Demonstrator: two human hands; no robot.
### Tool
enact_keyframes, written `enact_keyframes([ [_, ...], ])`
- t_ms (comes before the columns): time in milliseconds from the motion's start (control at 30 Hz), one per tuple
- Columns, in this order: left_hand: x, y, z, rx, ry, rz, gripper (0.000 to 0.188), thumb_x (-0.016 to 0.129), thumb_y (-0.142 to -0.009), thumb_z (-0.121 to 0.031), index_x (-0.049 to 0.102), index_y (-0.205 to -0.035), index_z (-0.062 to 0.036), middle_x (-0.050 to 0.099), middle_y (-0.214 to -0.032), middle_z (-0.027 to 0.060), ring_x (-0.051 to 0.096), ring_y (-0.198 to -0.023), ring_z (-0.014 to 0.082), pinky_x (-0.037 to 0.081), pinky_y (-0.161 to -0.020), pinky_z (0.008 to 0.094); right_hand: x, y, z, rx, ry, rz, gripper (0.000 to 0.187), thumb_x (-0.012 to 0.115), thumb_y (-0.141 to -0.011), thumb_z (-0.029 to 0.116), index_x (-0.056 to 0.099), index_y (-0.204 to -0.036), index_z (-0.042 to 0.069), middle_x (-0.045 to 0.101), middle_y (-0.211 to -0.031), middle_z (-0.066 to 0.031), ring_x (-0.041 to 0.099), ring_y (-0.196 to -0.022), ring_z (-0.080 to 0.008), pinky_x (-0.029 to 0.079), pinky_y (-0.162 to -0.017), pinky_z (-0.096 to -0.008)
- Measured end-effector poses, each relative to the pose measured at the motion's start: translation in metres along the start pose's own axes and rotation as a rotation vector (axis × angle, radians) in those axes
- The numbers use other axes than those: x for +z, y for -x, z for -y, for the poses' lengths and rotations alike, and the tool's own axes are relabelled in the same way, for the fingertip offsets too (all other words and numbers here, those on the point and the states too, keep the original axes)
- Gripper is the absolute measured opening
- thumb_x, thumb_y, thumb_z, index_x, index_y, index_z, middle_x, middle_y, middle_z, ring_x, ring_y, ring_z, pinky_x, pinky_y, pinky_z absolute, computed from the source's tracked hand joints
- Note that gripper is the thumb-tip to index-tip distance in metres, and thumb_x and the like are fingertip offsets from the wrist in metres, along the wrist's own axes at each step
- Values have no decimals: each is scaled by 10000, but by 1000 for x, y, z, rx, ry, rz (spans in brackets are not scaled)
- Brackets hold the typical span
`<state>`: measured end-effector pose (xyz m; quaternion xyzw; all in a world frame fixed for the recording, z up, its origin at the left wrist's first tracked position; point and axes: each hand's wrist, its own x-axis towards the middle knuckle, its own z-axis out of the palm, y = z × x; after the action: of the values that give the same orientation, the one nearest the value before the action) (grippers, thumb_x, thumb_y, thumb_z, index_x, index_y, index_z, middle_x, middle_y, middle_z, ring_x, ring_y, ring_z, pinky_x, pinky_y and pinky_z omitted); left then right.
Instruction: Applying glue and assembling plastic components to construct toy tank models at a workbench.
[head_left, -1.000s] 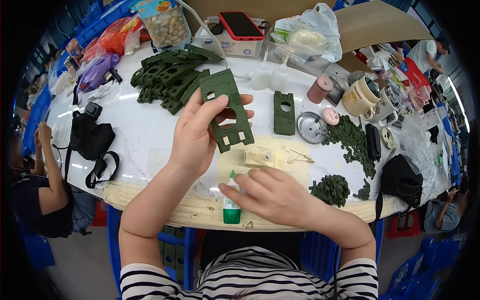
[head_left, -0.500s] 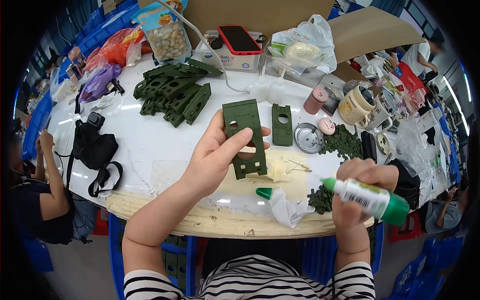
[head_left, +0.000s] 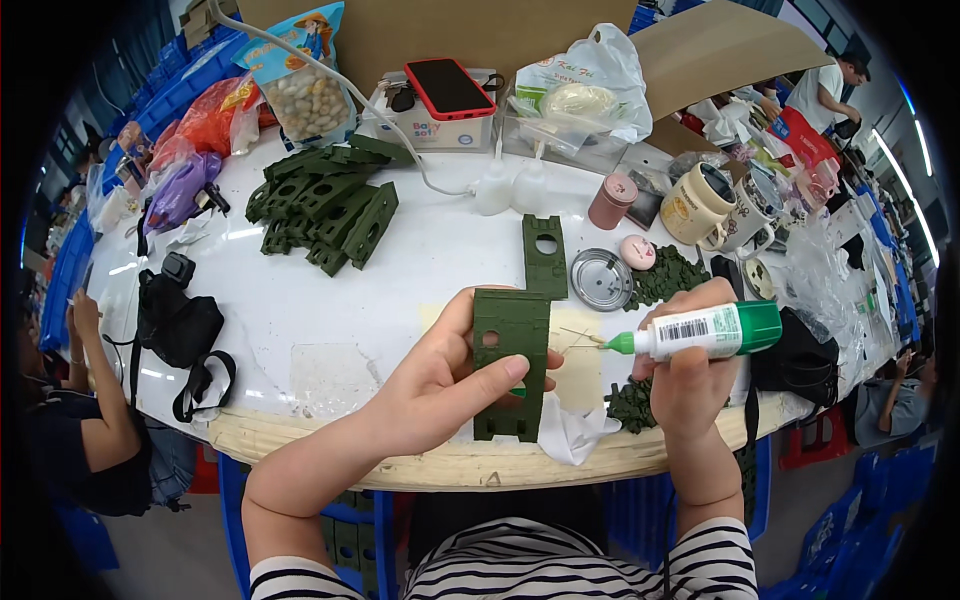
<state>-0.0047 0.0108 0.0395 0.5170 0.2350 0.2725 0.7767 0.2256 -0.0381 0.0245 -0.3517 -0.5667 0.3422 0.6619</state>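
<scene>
A dark green moulded plastic part point(head_left: 510, 330), flat and pierced with holes, is gripped in my left hand point(head_left: 440, 385), thumb across its face. My right hand point(head_left: 690, 385) is closed around a white and green glue bottle point(head_left: 700, 332). The bottle lies nearly level, its green nozzle pointing left toward the part but apart from it. Beyond the held part, a similar green part point(head_left: 544, 262) rests on the table beside a round metal lid point(head_left: 601, 280). A crumpled white tissue point(head_left: 578, 432) lies under and right of the held part.
A pile of green parts point(head_left: 325, 205) sits at the far left. Small green pieces point(head_left: 668, 275) lie heaped right of the lid, with more point(head_left: 632, 405) near my right hand. Two white squeeze bottles point(head_left: 493, 188), a pink tin point(head_left: 612, 202) and mugs point(head_left: 697, 205) stand farther back.
My left hand has brought the green part nearer and slightly right. The glue bottle has swung from tilted to almost level, and its nozzle is now closer to the part.
</scene>
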Motion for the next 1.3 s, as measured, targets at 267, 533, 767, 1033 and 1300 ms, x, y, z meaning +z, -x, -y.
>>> enact_keyframes([
  [267, 3, -2, 11, 86, -114, 101, 594, 570, -857, 6, 259, -1360, -45, 562, -1161, 110, 555, -1063, 152, 444, -903, 295, 8, 3, -1, 18, -9, 248, 436, 737, -793, 287, 545, -1034, -22, 560, -958, -87, 574, -884, -154, 463, -749, -270],
  [533, 6, -2, 10, -17, -64, 180, 599, 562, -852, 11, 266, -1371, -31, 510, -1192, 100, 559, -1082, 179, 461, -894, 318, 18, -4, -10, 101, -194, 209, 338, 731, -794, 173, 558, -1018, -12, 607, -1004, -133, 588, -972, -203, 478, -847, -332],
  [767, 3, -4, 16, -73, -10, 268, 647, 576, -841, 14, 249, -1399, -21, 510, -1210, 116, 573, -1079, 203, 466, -902, 328, 21, 1, -11, 210, -201, 251, 287, 713, -807, 105, 572, -1029, -10, 626, -999, -115, 612, -909, -150, 496, -790, -288],
  [1033, 1, -5, 12, -121, 11, 305, 620, 582, -852, -23, 264, -1384, -8, 522, -1167, 107, 571, -1057, 183, 457, -901, 324, 25, 0, -4, 340, -106, 205, 446, 738, -777, 356, 564, -955, -13, 621, -935, -142, 609, -911, -208, 489, -791, -323],
  [1300, 0, -5, 14, -139, 17, 308, 615, 585, -853, -27, 269, -1381, -14, 518, -1168, 103, 582, -1057, 202, 465, -891, 329, 23, 0, -5, 338, -93, 226, 430, 738, -779, 338, 571, -960, -15, 620, -948, -144, 605, -901, -202, 489, -785, -318],
])
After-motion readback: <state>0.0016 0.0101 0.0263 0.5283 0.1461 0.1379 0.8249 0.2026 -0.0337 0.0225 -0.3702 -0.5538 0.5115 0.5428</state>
